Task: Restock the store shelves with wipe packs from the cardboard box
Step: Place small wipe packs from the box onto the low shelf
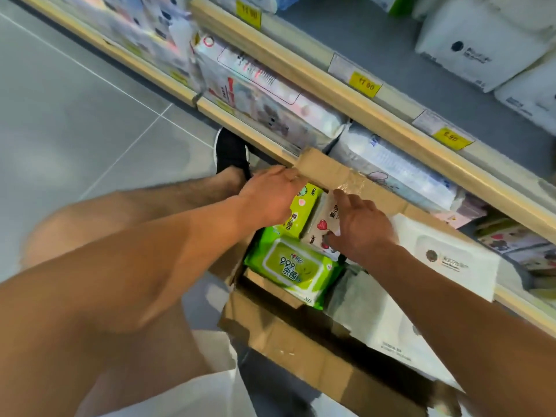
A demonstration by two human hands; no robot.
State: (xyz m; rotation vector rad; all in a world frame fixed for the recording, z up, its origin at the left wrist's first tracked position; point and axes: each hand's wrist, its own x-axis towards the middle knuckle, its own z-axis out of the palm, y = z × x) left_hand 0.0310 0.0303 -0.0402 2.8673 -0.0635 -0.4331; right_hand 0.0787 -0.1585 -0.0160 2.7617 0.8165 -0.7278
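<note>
Reaching into the cardboard box [301, 353], the right hand [361, 230] grasps a white heart-printed wipe pack [320, 227]; the left hand [267, 197], fingers loose, rests on a green pack [301, 212]. Another green pack [293, 270] reads "999"; shelf tags [365, 84] read "11.90".

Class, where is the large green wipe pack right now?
In the head view, the large green wipe pack lies inside the cardboard box, lower centre, just below the right hand and beside a smaller green pack.
</note>
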